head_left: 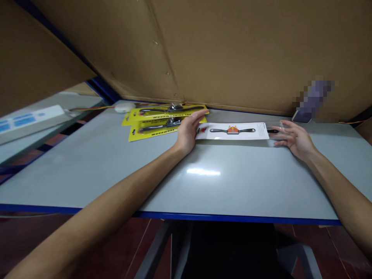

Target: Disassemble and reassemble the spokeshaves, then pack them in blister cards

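Head view: left hand (187, 130) lies flat and open at one end of the white spokeshave card (234, 131), right hand (293, 137) open-fingered at the other, on the grey table (203, 182); neither grip holds anything.

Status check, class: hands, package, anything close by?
Left hand flat on white package end. Right hand open at other end. Yellow packs beside left hand.

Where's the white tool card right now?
White card lies flat on the grey table, far centre, between left hand and right hand, right of the yellow packs.
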### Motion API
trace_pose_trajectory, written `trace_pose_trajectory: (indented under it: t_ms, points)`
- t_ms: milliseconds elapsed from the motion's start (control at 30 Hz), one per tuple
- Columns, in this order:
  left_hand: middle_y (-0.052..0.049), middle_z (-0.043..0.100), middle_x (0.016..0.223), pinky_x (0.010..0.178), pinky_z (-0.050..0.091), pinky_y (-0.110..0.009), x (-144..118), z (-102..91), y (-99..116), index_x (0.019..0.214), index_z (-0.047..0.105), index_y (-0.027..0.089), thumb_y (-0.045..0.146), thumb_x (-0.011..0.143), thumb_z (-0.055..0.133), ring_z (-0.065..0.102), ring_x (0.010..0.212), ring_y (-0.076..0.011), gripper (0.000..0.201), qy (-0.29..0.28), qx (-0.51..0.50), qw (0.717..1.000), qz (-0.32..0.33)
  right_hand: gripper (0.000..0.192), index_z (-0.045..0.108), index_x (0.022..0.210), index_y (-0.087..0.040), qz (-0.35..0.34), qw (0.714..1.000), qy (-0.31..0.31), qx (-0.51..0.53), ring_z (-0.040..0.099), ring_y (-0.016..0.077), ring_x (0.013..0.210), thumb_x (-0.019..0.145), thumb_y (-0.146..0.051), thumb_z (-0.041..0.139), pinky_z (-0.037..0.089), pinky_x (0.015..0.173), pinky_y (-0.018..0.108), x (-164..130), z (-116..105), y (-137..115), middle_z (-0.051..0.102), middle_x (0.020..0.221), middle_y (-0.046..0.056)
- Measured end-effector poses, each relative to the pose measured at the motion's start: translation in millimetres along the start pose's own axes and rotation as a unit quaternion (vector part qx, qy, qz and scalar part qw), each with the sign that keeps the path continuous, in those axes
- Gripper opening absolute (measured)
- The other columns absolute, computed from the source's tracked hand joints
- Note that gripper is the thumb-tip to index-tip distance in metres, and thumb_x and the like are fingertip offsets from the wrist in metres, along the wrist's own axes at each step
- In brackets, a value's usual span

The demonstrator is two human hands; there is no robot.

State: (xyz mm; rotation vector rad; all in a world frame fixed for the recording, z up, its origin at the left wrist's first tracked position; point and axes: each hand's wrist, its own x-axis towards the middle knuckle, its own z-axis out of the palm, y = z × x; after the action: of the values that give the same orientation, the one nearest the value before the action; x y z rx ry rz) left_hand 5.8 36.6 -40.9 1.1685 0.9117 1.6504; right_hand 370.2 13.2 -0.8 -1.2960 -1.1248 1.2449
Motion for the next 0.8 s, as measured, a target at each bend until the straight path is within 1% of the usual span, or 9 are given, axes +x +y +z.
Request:
trace_pose_trajectory:
  t_ms: [133, 233, 300, 400, 467, 533, 633, 800]
  points:
    - [-0.009, 0.076, 0.125, 0.127, 0.035, -0.046, -1.9, 2.8, 2.8, 0.096, 0.079, 0.021, 0.052, 0.075, 0.060, 0.057, 0.140, -0.0326, 0.042, 0.009, 0.012, 1.000, -0.001, 0.047, 0.058, 0.117, -0.026, 0.010, 0.999, -0.041, 0.009, 0.077, 0.0298, 0.103, 0.071, -0.023, 0.064, 0.067, 0.082, 0.050, -6.3, 2.2, -5.8, 0.073, 0.131, 0.013]
    - [-0.009, 0.076, 0.125, 0.128, 0.034, -0.046, -2.8, 4.5, 5.5, 0.096, 0.079, 0.021, 0.052, 0.074, 0.062, 0.057, 0.141, -0.0329, 0.042, 0.004, 0.022, 1.000, 0.002, 0.051, 0.058, 0.117, -0.028, 0.010, 0.998, -0.061, -0.002, 0.076, 0.0306, 0.107, 0.067, -0.019, 0.066, 0.065, 0.085, 0.052, -8.0, 2.9, -7.3, 0.072, 0.133, 0.012]
    - [-0.007, 0.077, 0.124, 0.128, 0.035, -0.047, -4.4, 6.0, 7.5, 0.095, 0.079, 0.022, 0.053, 0.074, 0.061, 0.057, 0.140, -0.0327, 0.041, 0.006, 0.025, 1.000, 0.007, 0.053, 0.057, 0.116, -0.029, 0.008, 0.997, -0.076, -0.011, 0.076, 0.0298, 0.106, 0.065, -0.019, 0.067, 0.065, 0.085, 0.052, -8.1, 3.8, -6.2, 0.072, 0.133, 0.010]
    - [-0.005, 0.078, 0.124, 0.127, 0.035, -0.049, -9.4, 9.1, 9.6, 0.097, 0.080, 0.024, 0.055, 0.076, 0.059, 0.058, 0.139, -0.0332, 0.043, -0.009, 0.035, 0.999, 0.009, 0.053, 0.057, 0.114, -0.031, 0.006, 0.995, -0.099, -0.016, 0.076, 0.0274, 0.101, 0.063, -0.021, 0.069, 0.064, 0.084, 0.051, -8.8, 6.5, -3.0, 0.075, 0.126, 0.007]
    - [-0.005, 0.077, 0.127, 0.128, 0.034, -0.050, -14.0, 10.9, 9.6, 0.101, 0.081, 0.024, 0.056, 0.078, 0.059, 0.057, 0.139, -0.0345, 0.045, -0.039, 0.057, 0.997, 0.017, 0.055, 0.057, 0.115, -0.031, 0.007, 0.993, -0.115, -0.016, 0.075, 0.0265, 0.099, 0.063, -0.022, 0.070, 0.063, 0.084, 0.050, -10.3, 9.1, -1.1, 0.077, 0.115, 0.005]
    - [-0.004, 0.074, 0.133, 0.130, 0.030, -0.051, -18.2, 11.7, 8.6, 0.105, 0.082, 0.026, 0.057, 0.079, 0.061, 0.054, 0.143, -0.0357, 0.046, -0.070, 0.084, 0.994, 0.032, 0.060, 0.058, 0.119, -0.030, 0.005, 0.991, -0.130, -0.021, 0.074, 0.0261, 0.099, 0.061, -0.021, 0.070, 0.062, 0.085, 0.047, -12.6, 11.8, -0.1, 0.076, 0.105, 0.003]
    - [-0.002, 0.070, 0.142, 0.132, 0.022, -0.051, -21.7, 10.4, 6.7, 0.111, 0.083, 0.031, 0.058, 0.081, 0.062, 0.046, 0.149, -0.0360, 0.045, -0.100, 0.112, 0.988, 0.043, 0.066, 0.061, 0.124, -0.029, -0.006, 0.990, -0.134, -0.050, 0.072, 0.0250, 0.094, 0.059, -0.019, 0.069, 0.060, 0.081, 0.041, -16.2, 15.2, 0.1, 0.074, 0.096, 0.002]
    - [-0.001, 0.064, 0.148, 0.133, 0.016, -0.053, -21.5, 5.7, 5.3, 0.116, 0.082, 0.034, 0.060, 0.083, 0.063, 0.039, 0.153, -0.0359, 0.046, -0.131, 0.172, 0.975, 0.054, 0.065, 0.064, 0.128, -0.034, -0.010, 0.986, -0.139, -0.097, 0.070, 0.0246, 0.081, 0.064, -0.023, 0.070, 0.059, 0.064, 0.037, -20.0, 17.9, 1.7, 0.071, 0.090, 0.000]
